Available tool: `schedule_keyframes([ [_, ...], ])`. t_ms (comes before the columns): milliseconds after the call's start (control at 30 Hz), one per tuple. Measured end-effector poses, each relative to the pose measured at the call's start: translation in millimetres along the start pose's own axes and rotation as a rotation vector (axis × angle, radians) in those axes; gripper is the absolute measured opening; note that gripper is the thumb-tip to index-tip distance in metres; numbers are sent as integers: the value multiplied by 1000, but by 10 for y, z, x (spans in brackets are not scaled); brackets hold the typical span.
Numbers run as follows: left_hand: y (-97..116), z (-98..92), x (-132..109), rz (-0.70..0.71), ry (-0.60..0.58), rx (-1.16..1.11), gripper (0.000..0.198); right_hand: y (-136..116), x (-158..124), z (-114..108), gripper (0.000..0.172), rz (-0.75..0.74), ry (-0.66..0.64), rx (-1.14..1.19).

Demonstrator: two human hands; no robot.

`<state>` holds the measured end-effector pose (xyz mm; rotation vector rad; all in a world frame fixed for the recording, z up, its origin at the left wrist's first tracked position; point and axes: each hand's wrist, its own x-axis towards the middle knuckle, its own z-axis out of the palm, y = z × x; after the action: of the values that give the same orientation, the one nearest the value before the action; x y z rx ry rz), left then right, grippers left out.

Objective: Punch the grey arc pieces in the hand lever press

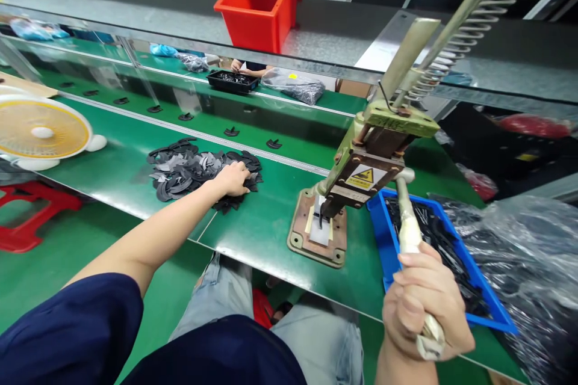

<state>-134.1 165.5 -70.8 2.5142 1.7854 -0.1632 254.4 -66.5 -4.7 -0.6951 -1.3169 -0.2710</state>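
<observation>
My left hand (232,179) reaches out onto a heap of flat black and grey cut pieces (189,171) on the green table, its fingers curled down onto the pieces. My right hand (424,307) is wrapped round the tape-bound lever handle (409,231) of a green hand press (361,174). The press stands on a metal base plate (316,234) near the table's front edge. A small dark piece sits under the press head on a white pad.
A blue tray (383,234) of black parts lies right of the press, beside clear plastic bags (519,252). Single black pieces (232,131) ride the green belt behind. A fan (40,132) stands left, a red bin (259,9) on the shelf. Another person's hands (237,65) work at a black tray (232,81) opposite.
</observation>
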Motion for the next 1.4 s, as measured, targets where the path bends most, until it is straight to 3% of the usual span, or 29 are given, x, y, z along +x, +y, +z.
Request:
schedule_keyframes([
  [200,38,14,122,53,-62,6,43,-16,-2,-10,25,7,-2,-24],
  [333,9,9,141,18,-48,17,53,-24,11,-1,23,5,-24,-32],
  [567,49,-18,155,5,-138,-136,57,-36,21,-6,23,-7,-33,-16],
  [700,167,-65,155,89,-88,-257,34,-26,12,-25,21,-21,-54,-26],
  [800,335,-113,100,187,-33,-385,20,-39,7,-24,23,-16,-59,-32],
  [933,737,-119,-69,176,68,-616,26,-71,4,1,26,6,-47,-27],
  [1167,1582,120,-221,217,-94,-1214,30,-85,11,16,32,-4,-52,-35],
  [1267,1754,208,-173,224,-112,-1264,28,-93,10,3,31,2,-59,-27],
  [1400,1787,177,-137,162,-161,-1292,29,-99,4,-6,29,4,-76,-39],
])
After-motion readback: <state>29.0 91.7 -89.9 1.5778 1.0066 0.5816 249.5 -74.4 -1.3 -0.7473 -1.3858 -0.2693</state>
